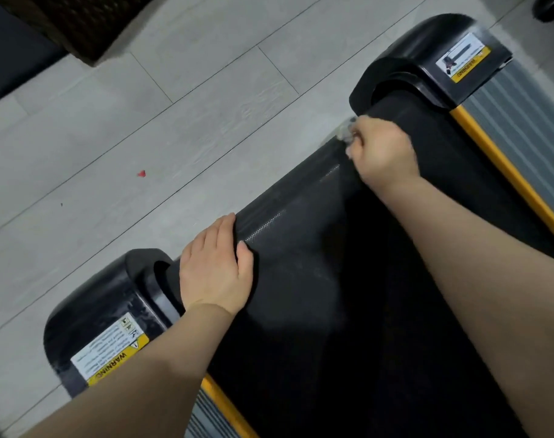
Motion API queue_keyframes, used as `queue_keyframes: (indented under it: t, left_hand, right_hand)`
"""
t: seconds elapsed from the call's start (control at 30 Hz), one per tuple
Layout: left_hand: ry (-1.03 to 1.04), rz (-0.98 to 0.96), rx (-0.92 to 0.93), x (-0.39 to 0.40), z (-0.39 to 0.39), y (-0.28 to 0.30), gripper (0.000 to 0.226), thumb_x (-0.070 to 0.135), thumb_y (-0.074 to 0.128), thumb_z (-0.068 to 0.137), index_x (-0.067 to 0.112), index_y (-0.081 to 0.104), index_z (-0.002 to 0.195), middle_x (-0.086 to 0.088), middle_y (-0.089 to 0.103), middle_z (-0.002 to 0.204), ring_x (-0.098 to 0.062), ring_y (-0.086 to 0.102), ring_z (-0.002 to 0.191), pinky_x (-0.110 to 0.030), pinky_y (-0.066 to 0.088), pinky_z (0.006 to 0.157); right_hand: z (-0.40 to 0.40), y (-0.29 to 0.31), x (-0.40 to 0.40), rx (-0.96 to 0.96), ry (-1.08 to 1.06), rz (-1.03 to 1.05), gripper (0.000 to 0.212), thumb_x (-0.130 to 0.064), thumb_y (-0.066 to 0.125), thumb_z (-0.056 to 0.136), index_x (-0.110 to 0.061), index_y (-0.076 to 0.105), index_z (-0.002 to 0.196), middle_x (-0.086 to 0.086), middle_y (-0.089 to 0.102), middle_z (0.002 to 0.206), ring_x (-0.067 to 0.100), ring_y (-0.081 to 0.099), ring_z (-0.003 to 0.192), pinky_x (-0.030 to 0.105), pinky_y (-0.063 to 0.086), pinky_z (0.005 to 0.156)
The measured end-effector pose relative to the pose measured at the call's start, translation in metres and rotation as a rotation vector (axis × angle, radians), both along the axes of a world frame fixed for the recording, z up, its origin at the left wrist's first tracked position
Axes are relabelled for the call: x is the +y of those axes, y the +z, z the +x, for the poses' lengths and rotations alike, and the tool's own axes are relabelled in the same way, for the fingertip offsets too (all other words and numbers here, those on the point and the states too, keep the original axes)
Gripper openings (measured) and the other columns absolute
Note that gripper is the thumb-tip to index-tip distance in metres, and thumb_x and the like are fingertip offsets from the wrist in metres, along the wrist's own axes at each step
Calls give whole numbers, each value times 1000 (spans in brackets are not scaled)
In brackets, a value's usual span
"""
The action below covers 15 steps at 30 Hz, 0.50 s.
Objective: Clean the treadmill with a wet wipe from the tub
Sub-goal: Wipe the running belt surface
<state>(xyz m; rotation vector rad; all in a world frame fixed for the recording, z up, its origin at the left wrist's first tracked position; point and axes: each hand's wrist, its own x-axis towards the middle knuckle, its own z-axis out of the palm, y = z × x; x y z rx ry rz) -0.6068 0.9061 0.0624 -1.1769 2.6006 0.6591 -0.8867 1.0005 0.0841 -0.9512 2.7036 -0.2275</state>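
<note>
1. I see the treadmill lying diagonally across the view, its black belt ending at a rounded rear edge over the grey plank floor.
2. My right hand sits at the far end of that rear edge, fingers curled and clenched round a crumpled wet wipe, which shows as a pale wad just past the knuckles, pressed against the belt edge close to the right end cap.
3. My left hand rests flat on the belt near the left end cap, fingers straight and together, their tips reaching the curve of the rear edge, thumb out on the belt (holding nothing).
4. Both forearms are bare and stretch from the bottom of the view up to the hands.
5. Each end cap carries a white and yellow warning label; the other one sits on the right cap.
6. A yellow strip runs along the right side of the belt, with a ribbed grey side rail beside it; a similar strip and rail show at the lower left.
7. A small red speck lies on the floor, well apart from the treadmill.
8. A dark woven basket stands at the top left.
</note>
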Motion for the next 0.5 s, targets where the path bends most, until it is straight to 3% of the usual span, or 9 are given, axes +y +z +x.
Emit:
queue_keyframes:
  t: [0.03, 0.1, 0.23, 0.3, 0.37, 0.43, 0.5]
  left_hand:
    - [10, 29, 13, -2, 0, 4, 66, 42, 17, 89, 21, 42, 147, 1, 51, 146, -22, 47, 131, -38, 32, 110]
    - [33, 125, 46, -7, -1, 9, 63, 38, 21, 90, 23, 42, 147, 2, 50, 147, -21, 44, 133, -36, 30, 110]
    - [97, 451, 129, -35, 14, 27, 57, 22, 37, 90, 21, 45, 146, 0, 51, 147, -20, 43, 137, -31, 30, 114]
    - [45, 386, 45, -54, 34, 38, 54, 7, 43, 91, 18, 50, 143, -3, 56, 142, -22, 46, 135, -32, 29, 114]
    - [-28, 264, -59, -72, 59, 44, 56, 0, 44, 87, 17, 54, 139, -7, 64, 132, -28, 50, 129, -40, 32, 113]
    - [-64, 205, -105, -85, 85, 44, 52, 11, 40, 87, 17, 57, 135, -7, 65, 127, -30, 52, 125, -46, 36, 110]
    - [-97, 155, -115, -91, 109, 42, 52, 34, 32, 90, 20, 57, 134, -4, 60, 134, -29, 49, 128, -48, 36, 110]
  right_hand:
    - [-5, -1, 2, 28, -139, 4, 19, -14, 46, 93, -7, 59, 105, 18, 63, 106, 39, 57, 101, 35, 36, 74]
    - [30, 3, -12, 20, -157, -29, 19, -12, 46, 93, -6, 60, 104, 19, 63, 107, 39, 58, 100, 37, 38, 76]
    - [186, 8, -38, -257, 262, -83, 21, -11, 50, 90, -15, 65, 103, 13, 62, 105, 35, 62, 91, 39, 48, 73]
    - [235, 17, -39, -350, 505, -68, 21, -4, 58, 82, -12, 65, 100, 10, 64, 94, 32, 62, 88, 38, 49, 68]
    - [219, 10, -41, -280, 589, -110, 20, -4, 66, 74, -17, 63, 89, 0, 61, 78, 25, 60, 80, 28, 37, 65]
    - [182, 8, -40, -221, 414, 22, 17, -10, 59, 83, -23, 61, 94, -7, 59, 84, 21, 57, 87, 27, 34, 72]
    - [163, 6, -36, -188, 48, 7, 18, -11, 50, 88, -23, 62, 96, -3, 65, 92, 25, 59, 93, 34, 46, 77]
